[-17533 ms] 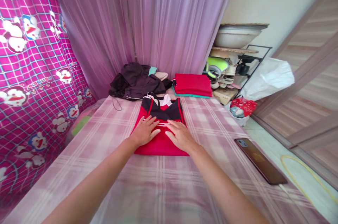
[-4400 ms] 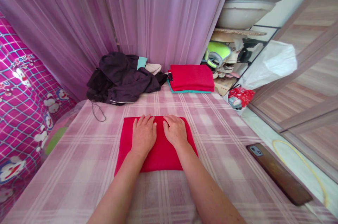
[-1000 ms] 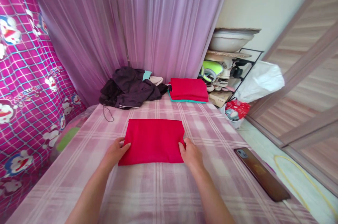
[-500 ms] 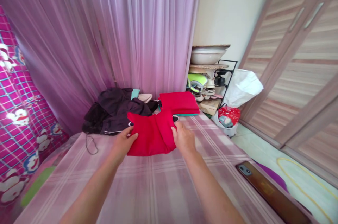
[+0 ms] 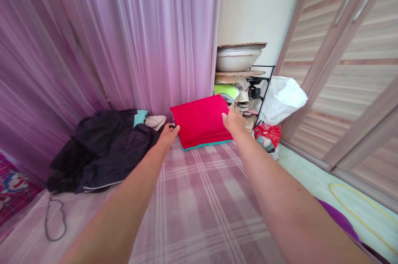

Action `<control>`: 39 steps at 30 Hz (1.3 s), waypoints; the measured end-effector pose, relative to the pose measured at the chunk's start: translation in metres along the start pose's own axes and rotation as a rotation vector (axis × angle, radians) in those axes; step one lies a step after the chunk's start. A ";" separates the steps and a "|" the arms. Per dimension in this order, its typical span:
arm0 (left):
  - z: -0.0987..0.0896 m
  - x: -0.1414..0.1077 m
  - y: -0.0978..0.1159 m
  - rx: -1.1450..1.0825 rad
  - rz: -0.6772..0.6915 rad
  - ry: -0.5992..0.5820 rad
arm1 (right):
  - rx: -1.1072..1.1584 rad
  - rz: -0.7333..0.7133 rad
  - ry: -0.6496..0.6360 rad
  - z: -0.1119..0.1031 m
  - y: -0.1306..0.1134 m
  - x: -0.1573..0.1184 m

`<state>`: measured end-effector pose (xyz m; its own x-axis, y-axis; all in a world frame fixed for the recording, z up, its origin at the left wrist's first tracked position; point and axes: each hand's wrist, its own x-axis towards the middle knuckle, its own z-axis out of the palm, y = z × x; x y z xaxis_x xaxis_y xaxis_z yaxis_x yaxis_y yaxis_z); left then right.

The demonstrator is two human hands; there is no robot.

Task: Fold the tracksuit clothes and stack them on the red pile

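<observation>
A folded red cloth (image 5: 200, 121) lies over the stack near the curtain, at the far edge of the checked bed cover (image 5: 199, 206). A teal layer shows beneath its front edge. My left hand (image 5: 169, 133) pinches the cloth's left edge, and my right hand (image 5: 234, 119) grips its right edge. Left of them is a heap of dark clothing (image 5: 115, 144), with a teal piece (image 5: 140, 118) and a pale piece (image 5: 155, 122) at its far side.
Beyond the bed's far right corner stands a black rack with shoes and a white basin (image 5: 238, 60). Beside it are a white bag (image 5: 284, 98) and a red bag (image 5: 269, 132). A wooden wardrobe (image 5: 348, 77) lines the right; a purple curtain (image 5: 155, 40) hangs behind.
Both hands have carried the red cloth forward and right, onto the red stack. The view has turned right and moved closer, and the phone is no longer visible.
</observation>
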<state>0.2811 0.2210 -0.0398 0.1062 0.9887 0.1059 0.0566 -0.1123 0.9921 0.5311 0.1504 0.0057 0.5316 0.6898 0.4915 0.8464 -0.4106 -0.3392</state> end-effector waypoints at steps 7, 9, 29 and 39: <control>-0.058 -0.066 -0.090 0.165 -0.163 0.082 | -0.071 -0.345 -0.110 0.064 -0.011 -0.041; -0.084 -0.088 -0.108 0.254 -0.046 0.062 | -0.082 -0.359 -0.124 0.068 -0.021 -0.045; -0.122 -0.140 -0.134 0.009 0.034 0.190 | 0.131 -0.453 -0.171 0.107 -0.022 -0.233; -0.179 -0.122 -0.105 0.763 0.393 0.312 | 0.285 -0.393 -0.168 0.094 -0.004 -0.251</control>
<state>0.0848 0.1297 -0.1449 -0.0105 0.8351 0.5500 0.7262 -0.3718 0.5783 0.3912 0.0351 -0.1916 0.1423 0.8554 0.4980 0.9265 0.0618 -0.3711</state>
